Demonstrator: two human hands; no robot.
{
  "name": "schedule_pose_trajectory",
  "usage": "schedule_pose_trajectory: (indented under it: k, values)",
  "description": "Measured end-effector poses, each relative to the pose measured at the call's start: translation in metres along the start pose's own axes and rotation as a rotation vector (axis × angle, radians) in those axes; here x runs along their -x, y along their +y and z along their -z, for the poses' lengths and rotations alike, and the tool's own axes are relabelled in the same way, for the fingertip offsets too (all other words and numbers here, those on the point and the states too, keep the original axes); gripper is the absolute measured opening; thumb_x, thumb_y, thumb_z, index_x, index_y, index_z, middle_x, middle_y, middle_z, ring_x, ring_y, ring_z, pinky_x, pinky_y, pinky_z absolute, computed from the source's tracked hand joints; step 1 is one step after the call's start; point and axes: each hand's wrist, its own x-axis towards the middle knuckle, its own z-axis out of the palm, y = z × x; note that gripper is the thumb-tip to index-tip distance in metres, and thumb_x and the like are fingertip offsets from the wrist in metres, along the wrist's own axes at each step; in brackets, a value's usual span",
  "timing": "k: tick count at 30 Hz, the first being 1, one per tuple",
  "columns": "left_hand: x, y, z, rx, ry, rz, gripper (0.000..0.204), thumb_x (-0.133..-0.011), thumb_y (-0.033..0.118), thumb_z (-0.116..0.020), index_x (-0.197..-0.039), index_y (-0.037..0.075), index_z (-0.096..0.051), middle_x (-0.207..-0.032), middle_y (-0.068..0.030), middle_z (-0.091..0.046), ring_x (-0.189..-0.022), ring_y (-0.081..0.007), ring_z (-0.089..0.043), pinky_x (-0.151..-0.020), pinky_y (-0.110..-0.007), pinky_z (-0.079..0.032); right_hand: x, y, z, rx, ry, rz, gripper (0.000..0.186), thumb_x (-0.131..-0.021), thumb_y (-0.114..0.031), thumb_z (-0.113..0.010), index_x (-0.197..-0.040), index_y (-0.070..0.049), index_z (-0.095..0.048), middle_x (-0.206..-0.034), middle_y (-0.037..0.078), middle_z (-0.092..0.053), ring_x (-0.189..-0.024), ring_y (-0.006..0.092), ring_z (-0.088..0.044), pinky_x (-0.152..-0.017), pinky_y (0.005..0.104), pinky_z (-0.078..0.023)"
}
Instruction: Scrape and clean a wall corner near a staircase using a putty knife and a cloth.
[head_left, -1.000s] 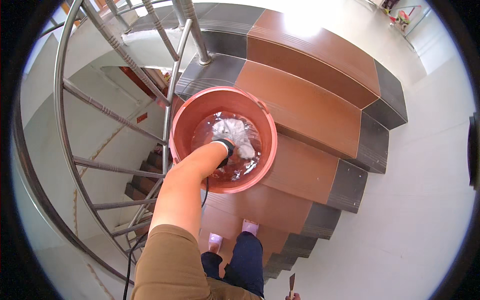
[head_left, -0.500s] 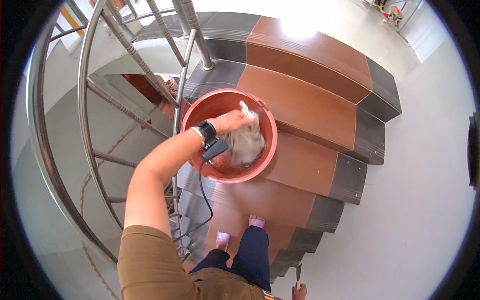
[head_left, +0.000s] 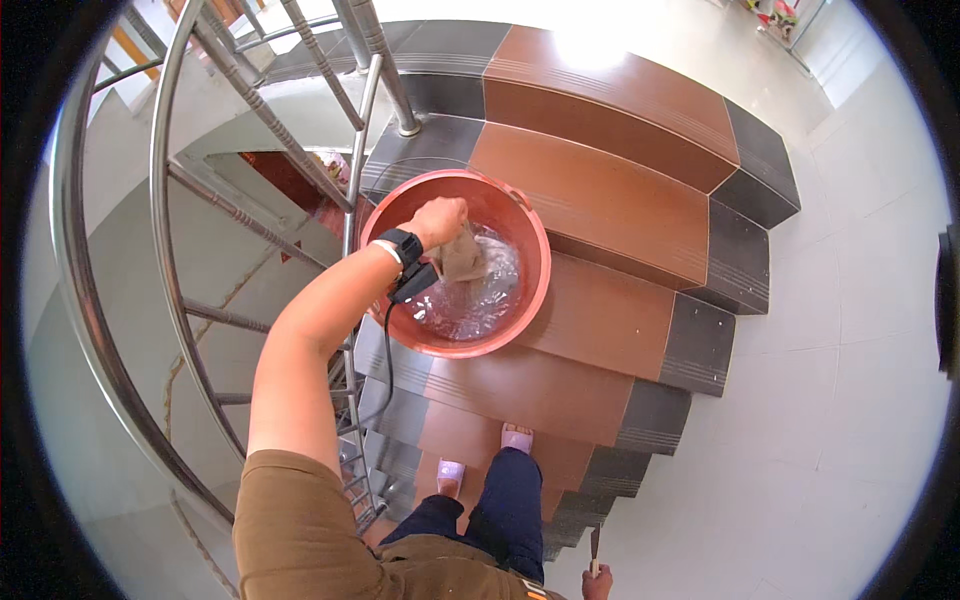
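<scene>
A round reddish plastic bucket (head_left: 478, 350) with water (head_left: 470, 318) in it stands on the stairs in front of me. My left hand (head_left: 438, 222) is inside its rim, closed on the top of a wet greyish-beige cloth (head_left: 463, 260). The cloth hangs down, its lower end touching the rippling water. On that wrist are a black band and a small black device with a cable. Low at the right, my right hand (head_left: 596, 584) is closed around the pale handle of a thin-bladed tool (head_left: 595, 548); whether it is a knife or a scraper is unclear.
Brown-and-black tiled steps (head_left: 590, 205) curve upward ahead and drop away below my feet. A steel railing (head_left: 165, 200) runs along the left, close to the bucket, with an open drop beyond. A smooth white wall (head_left: 800, 400) borders the right. My sandalled feet (head_left: 516, 437) are below the bucket.
My left hand has shifted left and slightly up with the cloth, which has gone from a spread, blurred mass to a smaller bunch. More water shows. My right hand still holds its tool.
</scene>
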Motion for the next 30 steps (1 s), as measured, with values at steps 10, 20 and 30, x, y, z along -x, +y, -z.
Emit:
schedule_pose_trajectory:
  k: [10,20,30]
  values:
    - [0.007,-0.012,-0.116,-0.443,-0.844,-0.092,0.031,-0.068,0.016,-0.056,-0.095,0.002,-0.059,-0.100,-0.0160,-0.059,-0.090,-0.0273,-0.058,-0.075,-0.035,-0.045,0.008,-0.010,0.015,0.031,-0.061,-0.161,0.044,-0.071,-0.023,-0.060,-0.103,0.005,-0.050,-0.092,0.026,-0.055,-0.086,0.0385,-0.053,-0.076,0.0409,-0.043]
    - [0.045,0.025,-0.037,-0.091,-0.549,-0.096,0.028,-0.073,0.027,-0.054,-0.089,0.004,-0.062,-0.088,-0.0195,-0.060,-0.084,-0.0314,-0.058,-0.075,-0.040,-0.045,-0.061,-0.070,0.060,-0.152,0.095,0.275,0.027,-0.073,-0.012,-0.054,-0.095,0.001,-0.045,-0.082,0.016,-0.050,-0.076,0.0288,-0.052,-0.069,0.0368,-0.042]
    - [0.094,0.125,0.186,0.919,-0.002,0.046,0.025,-0.083,0.024,-0.054,-0.092,0.001,-0.059,-0.077,-0.0029,-0.058,-0.073,-0.0071,-0.051,-0.067,-0.024,-0.043,-0.116,-0.423,0.178,-0.842,-0.384,0.727,0.016,-0.080,-0.011,-0.055,-0.091,-0.004,-0.046,-0.071,-0.001,-0.048,-0.056,0.0073,-0.046,-0.045,0.0207,-0.038]
